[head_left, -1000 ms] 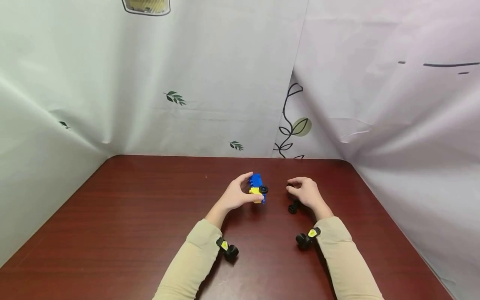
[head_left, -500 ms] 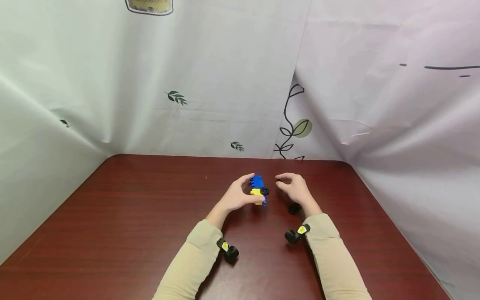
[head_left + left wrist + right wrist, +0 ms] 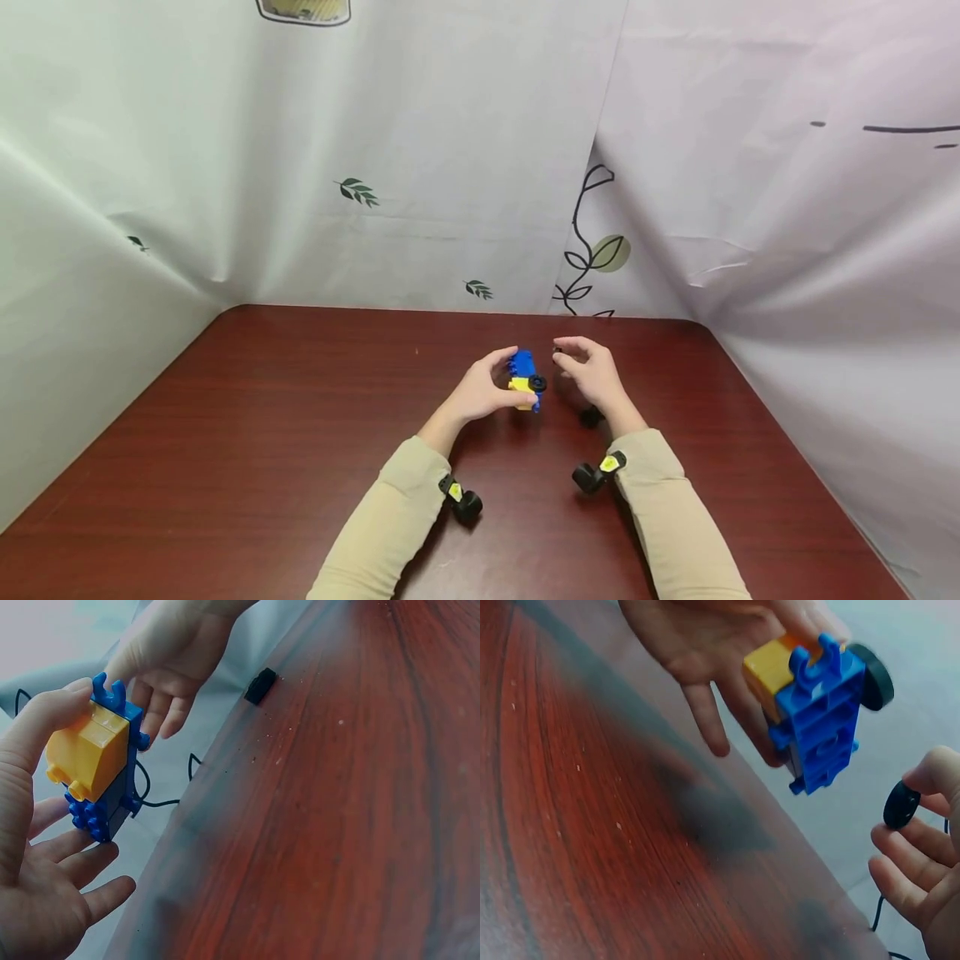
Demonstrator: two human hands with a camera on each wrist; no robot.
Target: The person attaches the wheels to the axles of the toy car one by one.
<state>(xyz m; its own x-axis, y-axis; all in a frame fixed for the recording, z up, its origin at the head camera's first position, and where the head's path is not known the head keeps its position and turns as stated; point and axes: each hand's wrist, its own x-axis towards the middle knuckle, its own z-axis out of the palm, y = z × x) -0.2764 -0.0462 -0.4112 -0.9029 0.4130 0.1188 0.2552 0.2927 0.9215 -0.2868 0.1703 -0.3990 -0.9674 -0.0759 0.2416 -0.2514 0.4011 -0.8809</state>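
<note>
My left hand (image 3: 477,392) grips a toy car of blue and yellow building blocks (image 3: 522,364) above the table, thumb on the yellow block (image 3: 94,750) and fingers on the blue end. The right wrist view shows the car's ribbed blue underside (image 3: 826,727), with one black wheel (image 3: 871,677) fitted at a side peg. Just right of the car, my right hand (image 3: 597,379) pinches a loose black wheel (image 3: 901,805) between thumb and fingertips, apart from the car. On the table by the right wrist lies a black wheel piece (image 3: 591,416), partly hidden by the hand.
The reddish-brown wooden table (image 3: 300,450) stretches around both forearms. Behind it hangs a pale curtain (image 3: 450,150) printed with leaves. A black camera with a yellow mark (image 3: 460,500) is strapped at the left wrist, another camera (image 3: 592,477) at the right.
My right hand has taken the black wheel from the table and carried it left, close to the car. My left hand keeps its grip on the car, nearly still.
</note>
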